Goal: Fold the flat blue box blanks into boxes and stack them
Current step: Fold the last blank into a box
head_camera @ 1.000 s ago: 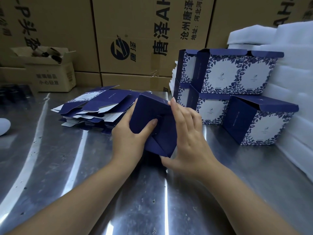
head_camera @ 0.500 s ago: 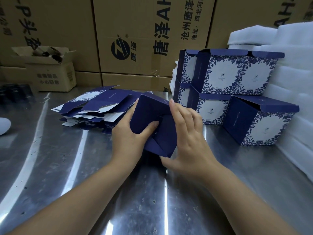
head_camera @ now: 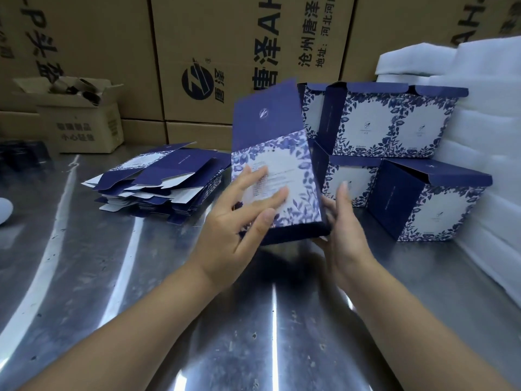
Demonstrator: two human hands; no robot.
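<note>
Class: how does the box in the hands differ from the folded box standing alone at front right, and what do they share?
The held box is tilted between the left hand and right hand; the front-right box rests on the table. The held box's lid stands open; the front-right box's lid is folded down. Both are dark blue with leaf-bordered white panels.

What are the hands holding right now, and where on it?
A blue box, lid flap up: left hand lies flat on its patterned front face, right hand supports its right side and lower corner.
</note>
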